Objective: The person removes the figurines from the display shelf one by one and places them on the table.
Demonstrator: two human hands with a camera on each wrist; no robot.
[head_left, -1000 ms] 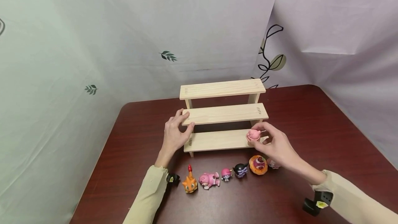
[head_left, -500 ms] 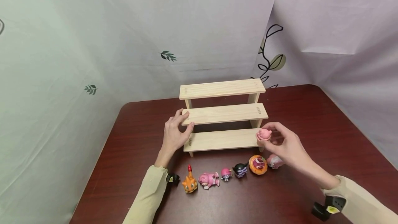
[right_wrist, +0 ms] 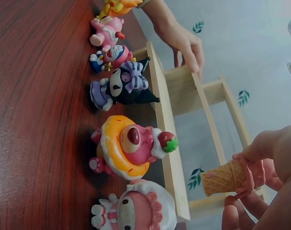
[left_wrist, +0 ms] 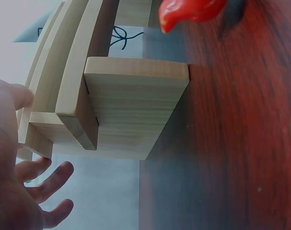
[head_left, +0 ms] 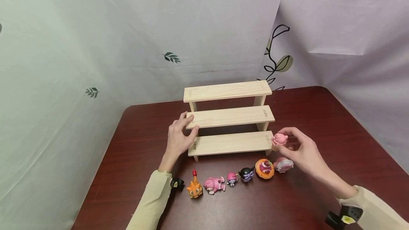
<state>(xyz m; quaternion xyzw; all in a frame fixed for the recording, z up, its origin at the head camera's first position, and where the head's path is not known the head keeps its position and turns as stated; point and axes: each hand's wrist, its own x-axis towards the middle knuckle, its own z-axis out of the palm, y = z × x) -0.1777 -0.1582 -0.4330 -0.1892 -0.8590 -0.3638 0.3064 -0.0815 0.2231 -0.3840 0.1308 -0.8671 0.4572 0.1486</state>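
Note:
A three-step wooden display shelf stands on the table. At the left end of its middle step, my left hand holds the board, thumb on the front edge and fingers over the far side; some fingers extend past the wood in the left wrist view. My right hand pinches a toy ice cream cone by its pink top, just off the right end of the lowest step. The waffle-patterned cone shows clearly in the right wrist view. It appears held in the air, apart from the shelf.
Several figurines line the table in front of the shelf: an orange one with a red-tipped tail, a pink lying bear, a small pink-capped one, a black-and-purple one, a doughnut-ringed bear and a white-hooded one.
My right hand has moved right with the ice cream cone, from over the lowest step to beyond its end. The white-hooded figurine now shows more fully. My left hand stays on the shelf.

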